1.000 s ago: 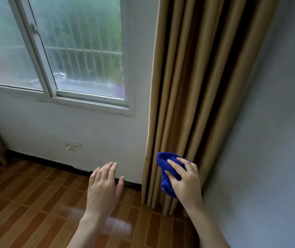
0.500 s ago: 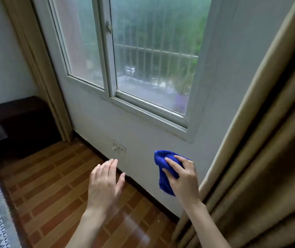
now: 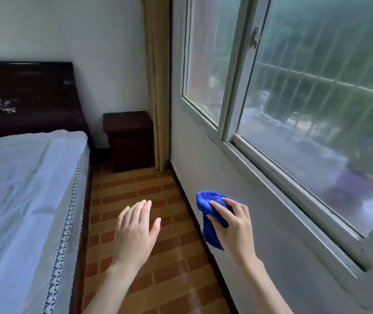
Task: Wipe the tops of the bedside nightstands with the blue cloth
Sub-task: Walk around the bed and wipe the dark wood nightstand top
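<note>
Narrow floor (image 3: 135, 184) between bed (image 3: 22, 177) and window (image 3: 317, 109) is leading to the dark nightstand (image 3: 127, 123) in the corner, well ahead, so I'm gripping the blue cloth (image 3: 211, 232) bunched in my right hand (image 3: 235, 227), ready for wiping, left hand (image 3: 134, 232) hovering flat, open and empty.
</note>
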